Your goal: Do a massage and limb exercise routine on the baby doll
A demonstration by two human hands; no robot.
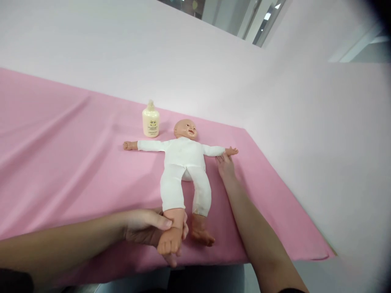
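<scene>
A cream lotion bottle [150, 120] stands upright on the pink cloth [61, 154] covering the desk, at 12 o'clock, before a pale wall [183, 53].

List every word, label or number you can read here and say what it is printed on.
Nothing can be read.
Bottle: a small emblem and a few lines of print on its front, too small and blurred to read.
Doll, its white suit and the pink cloth: no writing visible.
</scene>
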